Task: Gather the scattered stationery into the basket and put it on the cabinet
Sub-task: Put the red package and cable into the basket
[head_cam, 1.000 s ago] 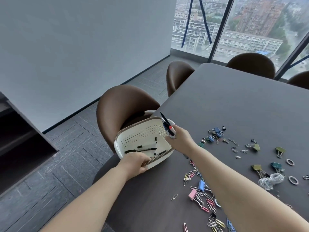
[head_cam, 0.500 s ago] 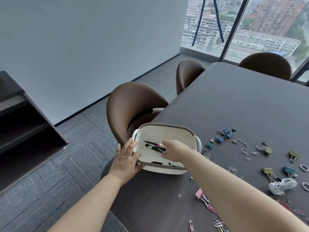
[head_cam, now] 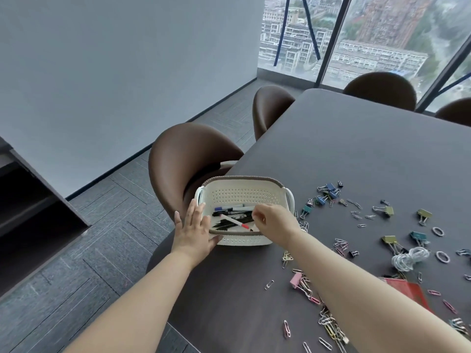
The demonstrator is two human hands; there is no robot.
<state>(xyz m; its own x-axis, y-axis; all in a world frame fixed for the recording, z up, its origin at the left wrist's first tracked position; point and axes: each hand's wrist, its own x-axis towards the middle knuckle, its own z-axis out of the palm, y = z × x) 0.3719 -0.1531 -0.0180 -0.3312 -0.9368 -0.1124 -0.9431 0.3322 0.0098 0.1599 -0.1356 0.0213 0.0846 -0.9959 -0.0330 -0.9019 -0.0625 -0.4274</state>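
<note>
I am steadying the basket point(head_cam: 242, 178) with my flat left grip point(head_cam: 195, 233). My right grip point(head_cam: 272, 221), loosely curled and empty, is hovering over the pens point(head_cam: 233, 215), ready for gathering clips point(head_cam: 328, 192).

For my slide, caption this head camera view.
Left hand braces a cream perforated plastic basket of marker pens on a dark grey table; right hand hovers above, coloured binder clips scattered nearby.

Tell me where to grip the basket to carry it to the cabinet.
Take the basket by its white loop handles, one hand from each short end. It sits level with pens loose inside, so an even lift should keep them in.
</note>
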